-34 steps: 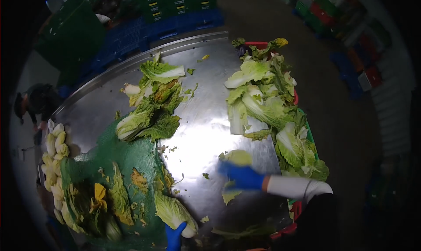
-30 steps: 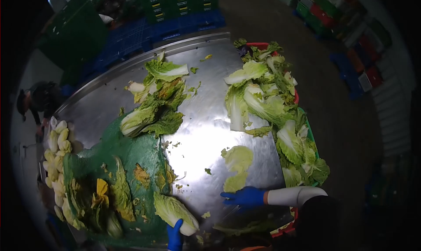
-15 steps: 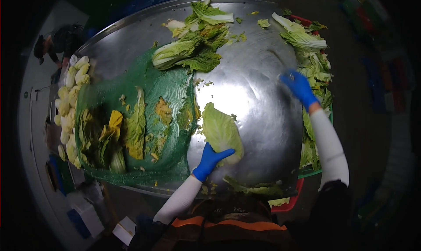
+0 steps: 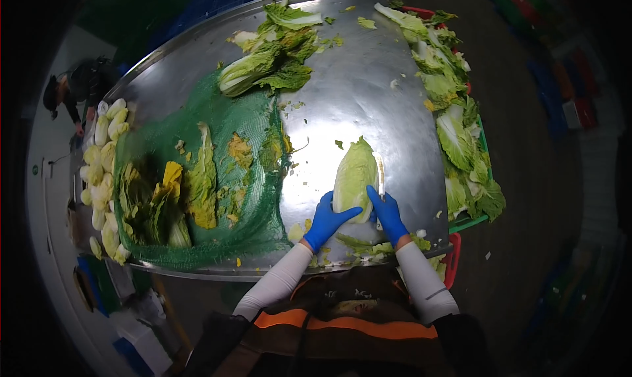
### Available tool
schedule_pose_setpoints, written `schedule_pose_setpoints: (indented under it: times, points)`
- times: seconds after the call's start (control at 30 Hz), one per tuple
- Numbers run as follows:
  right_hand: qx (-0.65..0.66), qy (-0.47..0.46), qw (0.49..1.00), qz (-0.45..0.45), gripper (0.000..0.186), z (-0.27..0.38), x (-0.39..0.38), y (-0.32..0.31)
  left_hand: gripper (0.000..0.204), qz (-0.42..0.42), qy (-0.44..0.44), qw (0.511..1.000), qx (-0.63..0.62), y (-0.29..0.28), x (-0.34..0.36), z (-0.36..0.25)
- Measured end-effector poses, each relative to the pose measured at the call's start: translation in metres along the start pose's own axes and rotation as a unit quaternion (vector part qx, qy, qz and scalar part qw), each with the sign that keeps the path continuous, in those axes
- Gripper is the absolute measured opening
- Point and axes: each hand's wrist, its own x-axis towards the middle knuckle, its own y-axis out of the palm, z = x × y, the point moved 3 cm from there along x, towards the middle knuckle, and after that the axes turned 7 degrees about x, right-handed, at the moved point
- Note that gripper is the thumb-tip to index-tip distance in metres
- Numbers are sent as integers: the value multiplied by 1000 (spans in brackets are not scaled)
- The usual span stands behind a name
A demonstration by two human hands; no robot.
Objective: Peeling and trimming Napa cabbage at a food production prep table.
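Observation:
On the steel table (image 4: 362, 74) a pale green napa cabbage (image 4: 353, 169) lies lengthwise before me, its tip pointing away. My left hand (image 4: 329, 219), in a blue glove, grips its lower left side with the thumb across the base. My right hand (image 4: 388, 215), also blue-gloved, is closed at the cabbage's right side on what looks like a knife (image 4: 380, 176), whose pale, narrow length runs upright along the cabbage. Loose trimmed leaves and scraps (image 4: 365, 245) lie along the near edge below both hands.
A green mesh (image 4: 250, 113) with yellowed leaves covers the left part. Whole pale cabbages (image 4: 99, 166) line the left end, near another person (image 4: 72, 90). Leafy cabbage (image 4: 247, 71) lies at the back. Leaves heap over a red crate (image 4: 453, 258) and green crate (image 4: 486, 215) along the right.
My left hand and the cabbage have shifted right. My right hand has come down from the right-hand leaf heap to the cabbage and now holds the knife-like object. The camera's view has also shifted.

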Motion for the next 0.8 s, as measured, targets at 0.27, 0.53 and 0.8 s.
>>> schedule_pose_setpoints:
  times: [0.27,0.53,0.8]
  points:
    - [-1,-48,998,-28,32,-9,-39,-11,68,-14,-108,970,-218,10,-25,-3]
    - [164,-123,978,-26,33,17,-95,-36,79,-269,18,956,113,1,-47,-6]
    - [-578,-146,802,-31,49,-57,-95,-59,79,-231,57,967,94,-31,-21,-4]
